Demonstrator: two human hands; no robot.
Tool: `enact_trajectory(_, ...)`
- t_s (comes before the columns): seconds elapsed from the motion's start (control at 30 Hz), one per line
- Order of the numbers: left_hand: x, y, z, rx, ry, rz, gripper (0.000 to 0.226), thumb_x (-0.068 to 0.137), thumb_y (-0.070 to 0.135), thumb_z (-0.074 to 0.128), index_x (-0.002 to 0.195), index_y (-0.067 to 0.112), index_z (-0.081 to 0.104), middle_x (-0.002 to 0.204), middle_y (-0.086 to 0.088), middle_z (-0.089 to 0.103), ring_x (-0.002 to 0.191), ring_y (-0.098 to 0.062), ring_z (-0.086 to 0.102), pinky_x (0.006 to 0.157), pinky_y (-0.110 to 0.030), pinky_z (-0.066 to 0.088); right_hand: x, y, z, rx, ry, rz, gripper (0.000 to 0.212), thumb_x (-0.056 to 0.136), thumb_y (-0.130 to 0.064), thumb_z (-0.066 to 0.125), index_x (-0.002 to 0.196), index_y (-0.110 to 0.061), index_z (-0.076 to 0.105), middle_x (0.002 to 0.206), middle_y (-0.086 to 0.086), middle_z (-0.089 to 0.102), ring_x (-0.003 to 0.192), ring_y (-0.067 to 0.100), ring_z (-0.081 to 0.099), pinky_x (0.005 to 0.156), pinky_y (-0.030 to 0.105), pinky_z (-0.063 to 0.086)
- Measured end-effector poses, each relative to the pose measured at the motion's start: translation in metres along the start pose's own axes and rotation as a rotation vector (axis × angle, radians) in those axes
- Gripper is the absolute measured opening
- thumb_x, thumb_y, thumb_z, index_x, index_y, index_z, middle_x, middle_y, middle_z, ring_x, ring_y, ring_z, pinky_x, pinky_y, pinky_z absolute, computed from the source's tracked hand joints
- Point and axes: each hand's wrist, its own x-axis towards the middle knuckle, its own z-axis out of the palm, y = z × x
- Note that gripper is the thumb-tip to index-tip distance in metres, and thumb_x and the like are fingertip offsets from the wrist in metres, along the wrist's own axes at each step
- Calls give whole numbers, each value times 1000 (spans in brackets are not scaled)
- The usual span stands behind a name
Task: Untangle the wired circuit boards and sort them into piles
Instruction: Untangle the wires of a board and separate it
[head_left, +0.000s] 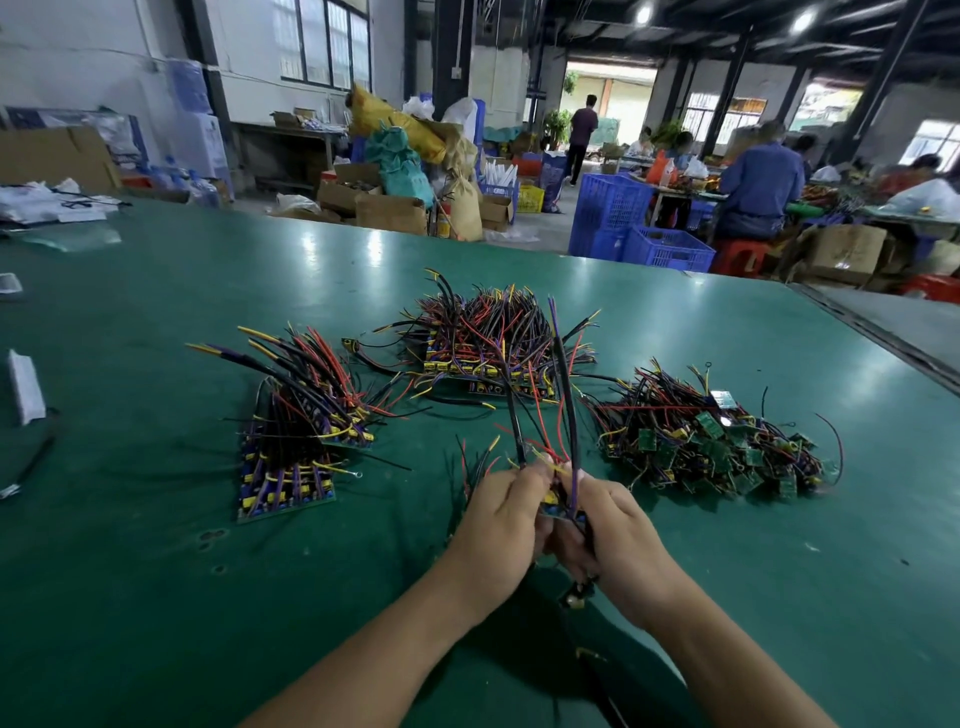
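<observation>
— Three groups of wired boards lie on the green table (156, 571)?
— Yes. The left stack (296, 441) is tidy, boards in rows, and the middle stack (488, 348) sits farther back. The tangled heap (711, 447) sprawls at the right.
— And the person's hands?
— Both are curled, close together, in front of the piles. The left hand (498, 525) and right hand (618, 540) each grip the bundle of boards (557, 506) between them. Its wires (566, 395), black, red and purple, stand up above the fingers.
</observation>
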Motion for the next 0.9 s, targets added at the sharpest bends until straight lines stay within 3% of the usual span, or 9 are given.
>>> enact_trajectory(0.1, -1, 1, -1, -20, 20, -16, 56, 92, 45, 38, 64, 1, 58, 41, 3, 38, 36, -7, 29, 39, -18, 25, 0, 2, 1, 33, -9, -19, 62, 88, -53, 37, 44, -12, 47, 36, 0, 35, 37, 15, 30, 46, 27, 31)
enact_trajectory(0.3, 0, 8, -2, -107, 54, -48, 52, 91, 52, 41, 47, 27, 55, 39, 10, 33, 34, -5, 28, 37, -16, 25, 4, 3, 7, 72, 70, -42, 70, 76, -77, 46, 41, -16, 47, 38, -2, 36, 41, 16, 32, 49, 26, 30)
enact_trajectory(0.4, -1, 6, 0, -82, 67, -72, 46, 97, 44, 46, 57, 42, 68, 44, 11, 51, 43, 0, 49, 45, -14, 41, 7, 8, 8, 124, 141, -20, 64, 76, -70, 50, 41, -18, 45, 40, 4, 40, 40, 19, 39, 48, 27, 36)
enact_trajectory(0.5, 0, -1, -2, 191, 104, 75, 47, 91, 49, 42, 59, 17, 54, 48, 12, 42, 52, -7, 40, 55, -30, 37, 8, 10, 4, 27, 207, -24, 66, 79, -66, 48, 53, -5, 41, 55, 10, 40, 55, 22, 39, 62, 33, 36)
enact_trajectory(0.57, 2, -6, -5, 372, 149, 139, 48, 94, 46, 45, 57, 16, 41, 48, 12, 39, 48, -6, 36, 53, -28, 30, 9, 10, 3, -52, 205, -24, 58, 84, -58, 43, 64, -4, 55, 64, 8, 50, 64, 23, 44, 68, 42, 39)
enact_trajectory(0.67, 4, -9, -7, 503, 183, 176, 25, 98, 33, 51, 77, 22, 60, 68, 11, 61, 68, 0, 56, 65, -24, 40, 10, 10, 3, -113, 220, 17, 38, 94, -37, 40, 67, -23, 64, 65, -10, 58, 66, 8, 50, 73, 39, 43)
enact_trajectory(0.77, 5, -6, -6, 511, 123, 119, 27, 97, 30, 46, 109, 13, 63, 103, -1, 68, 102, -16, 60, 92, -35, 45, 11, 12, 4, -144, 206, 19, 42, 103, -25, 34, 85, -31, 72, 81, -12, 70, 78, 4, 61, 78, 27, 48)
enact_trajectory(0.83, 2, -3, -5, 460, 75, 118, 31, 87, 29, 43, 109, 17, 61, 104, 2, 66, 103, -16, 59, 94, -37, 44, 10, 11, 4, -151, 214, 11, 46, 103, -22, 33, 83, -35, 72, 79, -15, 69, 75, -1, 60, 70, 16, 46)
enact_trajectory(0.9, 1, -2, -4, 441, 37, 129, 30, 82, 28, 44, 106, 19, 60, 103, 3, 63, 101, -14, 57, 95, -38, 43, 10, 10, 3, -151, 231, 22, 45, 102, -20, 33, 78, -29, 70, 72, -13, 65, 70, 2, 56, 67, 19, 44)
